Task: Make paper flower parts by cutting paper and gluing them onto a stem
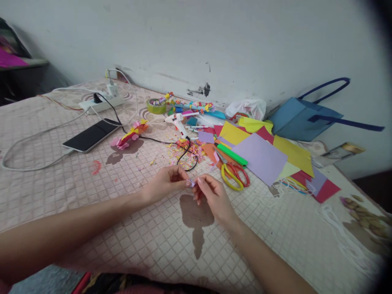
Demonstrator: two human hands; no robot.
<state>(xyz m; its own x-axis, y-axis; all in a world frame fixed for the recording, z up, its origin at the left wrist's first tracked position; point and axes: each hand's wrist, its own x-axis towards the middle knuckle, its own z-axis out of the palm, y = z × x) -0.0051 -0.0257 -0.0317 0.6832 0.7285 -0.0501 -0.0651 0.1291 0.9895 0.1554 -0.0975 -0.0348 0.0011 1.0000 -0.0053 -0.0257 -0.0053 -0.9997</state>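
A small strip of purple paper is pinched between my two hands above the patterned tablecloth. My left hand grips its left end between thumb and forefinger. From the other side, my right hand holds it with thumb and fingertips, the other fingers curled. Just right of my hands lie scissors with one yellow and one red handle. A green cutter rests beyond them. Behind my hands, a heap of tiny paper scraps is spread next to a white glue gun.
Coloured paper sheets cover the right side, near a blue bag. White string trails at the right edge. A tablet, a pink-and-yellow paper flower piece, a power strip and loose cables occupy the left. Tape stands at the back.
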